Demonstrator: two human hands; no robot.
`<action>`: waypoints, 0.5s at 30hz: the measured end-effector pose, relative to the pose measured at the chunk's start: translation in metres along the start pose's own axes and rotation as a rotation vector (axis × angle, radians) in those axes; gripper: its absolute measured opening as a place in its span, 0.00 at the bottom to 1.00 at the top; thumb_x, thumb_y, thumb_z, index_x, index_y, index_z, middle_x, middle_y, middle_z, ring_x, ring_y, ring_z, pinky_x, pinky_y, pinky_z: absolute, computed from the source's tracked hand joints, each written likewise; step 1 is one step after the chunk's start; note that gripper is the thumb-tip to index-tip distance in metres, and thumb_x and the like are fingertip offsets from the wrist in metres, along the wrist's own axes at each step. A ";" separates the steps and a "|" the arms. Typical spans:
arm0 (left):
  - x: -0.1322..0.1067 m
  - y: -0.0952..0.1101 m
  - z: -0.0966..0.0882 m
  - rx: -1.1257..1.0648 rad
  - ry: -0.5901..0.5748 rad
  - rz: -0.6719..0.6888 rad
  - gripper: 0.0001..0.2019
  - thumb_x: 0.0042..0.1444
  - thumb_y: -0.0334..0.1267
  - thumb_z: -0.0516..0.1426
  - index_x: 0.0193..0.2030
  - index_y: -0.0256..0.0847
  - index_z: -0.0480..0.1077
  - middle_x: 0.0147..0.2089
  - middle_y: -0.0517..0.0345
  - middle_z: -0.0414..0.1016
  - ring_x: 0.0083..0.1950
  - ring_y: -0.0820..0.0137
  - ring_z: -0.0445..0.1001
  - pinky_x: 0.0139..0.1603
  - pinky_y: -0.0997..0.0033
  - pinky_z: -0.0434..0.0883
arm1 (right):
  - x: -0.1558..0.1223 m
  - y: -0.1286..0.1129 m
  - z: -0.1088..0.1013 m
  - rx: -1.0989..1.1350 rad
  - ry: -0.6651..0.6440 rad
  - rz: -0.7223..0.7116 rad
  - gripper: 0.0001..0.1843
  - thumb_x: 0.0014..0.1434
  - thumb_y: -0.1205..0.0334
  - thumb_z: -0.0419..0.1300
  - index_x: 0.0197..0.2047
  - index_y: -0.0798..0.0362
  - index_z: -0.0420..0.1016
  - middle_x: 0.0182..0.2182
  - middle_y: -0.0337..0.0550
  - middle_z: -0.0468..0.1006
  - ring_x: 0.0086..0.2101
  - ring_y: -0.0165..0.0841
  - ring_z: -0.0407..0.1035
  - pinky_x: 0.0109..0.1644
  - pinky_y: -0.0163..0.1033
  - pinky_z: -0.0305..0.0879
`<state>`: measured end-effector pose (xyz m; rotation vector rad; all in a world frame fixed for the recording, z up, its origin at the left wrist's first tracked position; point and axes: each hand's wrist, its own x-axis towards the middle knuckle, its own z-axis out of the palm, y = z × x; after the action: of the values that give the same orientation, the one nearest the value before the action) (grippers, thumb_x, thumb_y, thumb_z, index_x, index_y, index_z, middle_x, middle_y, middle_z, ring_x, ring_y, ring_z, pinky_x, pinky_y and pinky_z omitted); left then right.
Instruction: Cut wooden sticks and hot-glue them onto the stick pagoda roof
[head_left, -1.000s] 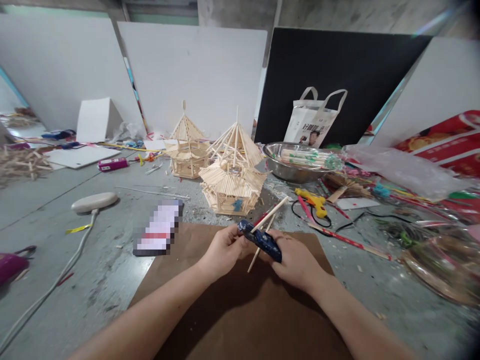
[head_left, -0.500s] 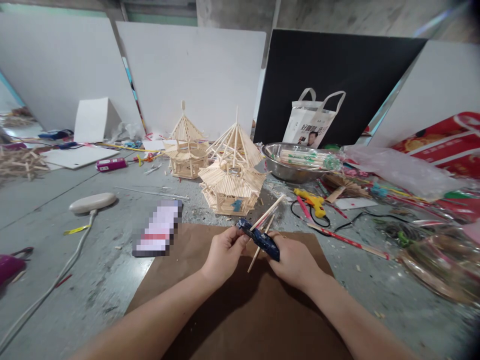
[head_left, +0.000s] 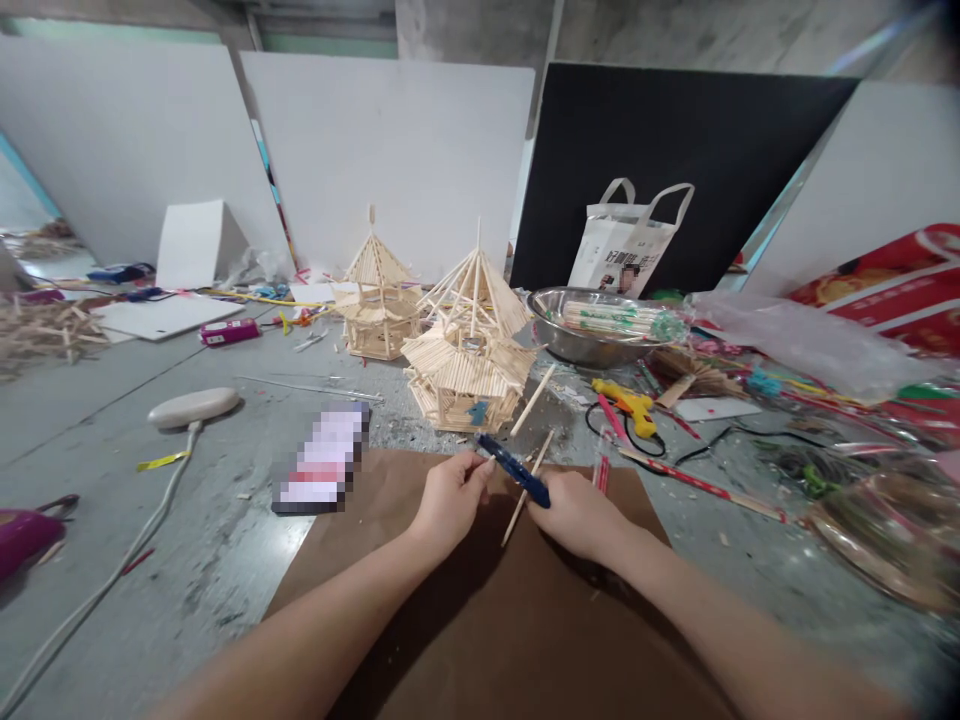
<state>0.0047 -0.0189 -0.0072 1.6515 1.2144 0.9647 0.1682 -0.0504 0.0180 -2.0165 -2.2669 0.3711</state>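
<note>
Both my hands meet over a brown cardboard sheet (head_left: 480,640) on the grey floor. My right hand (head_left: 577,512) is closed round the rear of a dark blue hand tool (head_left: 516,470). My left hand (head_left: 450,497) pinches the tool's front end. A thin wooden stick (head_left: 525,492) slants across under the tool between the hands. A second stick (head_left: 533,400) shows apart from the hands, just beyond them, beside a stick-built pavilion model (head_left: 461,375).
A second pavilion model (head_left: 375,310) stands behind the first. A phone (head_left: 322,470) lies left of the cardboard. To the right are a steel bowl (head_left: 559,345) of sticks, a yellow glue gun (head_left: 626,400), cables and wrappers. A white puck (head_left: 191,405) with a cable lies left.
One of the two sticks has left the hands and now shows farther off by the model. The tool has tilted flatter and both hands have shifted slightly.
</note>
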 end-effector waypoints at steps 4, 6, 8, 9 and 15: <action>0.004 -0.007 0.001 0.087 -0.042 -0.042 0.14 0.52 0.44 0.47 0.23 0.38 0.65 0.17 0.62 0.65 0.21 0.75 0.63 0.26 0.76 0.57 | 0.011 0.007 0.003 0.036 -0.130 0.033 0.11 0.50 0.61 0.48 0.28 0.52 0.71 0.25 0.45 0.74 0.26 0.34 0.68 0.26 0.33 0.53; 0.006 -0.008 0.000 0.116 -0.047 -0.053 0.13 0.52 0.43 0.48 0.23 0.38 0.64 0.17 0.62 0.65 0.22 0.75 0.63 0.26 0.76 0.58 | 0.016 0.008 0.002 0.063 -0.170 0.012 0.11 0.48 0.61 0.49 0.29 0.51 0.71 0.25 0.43 0.74 0.26 0.33 0.68 0.26 0.33 0.54; 0.007 -0.010 -0.001 0.108 -0.058 -0.061 0.12 0.51 0.42 0.48 0.24 0.38 0.64 0.18 0.63 0.65 0.22 0.75 0.64 0.27 0.76 0.58 | 0.019 0.008 -0.002 0.094 -0.188 -0.023 0.11 0.48 0.61 0.49 0.31 0.50 0.71 0.26 0.42 0.75 0.27 0.33 0.68 0.27 0.33 0.55; 0.008 -0.010 -0.002 0.093 -0.065 -0.062 0.11 0.51 0.42 0.48 0.25 0.38 0.64 0.18 0.63 0.65 0.22 0.75 0.64 0.27 0.76 0.58 | 0.020 0.007 -0.005 0.102 -0.193 -0.041 0.11 0.49 0.61 0.49 0.32 0.50 0.71 0.27 0.42 0.75 0.28 0.33 0.68 0.28 0.33 0.56; 0.009 -0.016 -0.005 -0.036 -0.125 -0.079 0.12 0.51 0.45 0.48 0.29 0.37 0.64 0.20 0.64 0.63 0.17 0.78 0.60 0.20 0.78 0.56 | 0.009 0.013 -0.026 -0.064 -0.148 0.006 0.14 0.49 0.54 0.50 0.36 0.51 0.69 0.34 0.48 0.75 0.33 0.41 0.69 0.31 0.39 0.58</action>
<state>-0.0030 -0.0061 -0.0194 1.5998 1.1626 0.8177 0.1853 -0.0371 0.0392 -2.0929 -2.3878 0.4684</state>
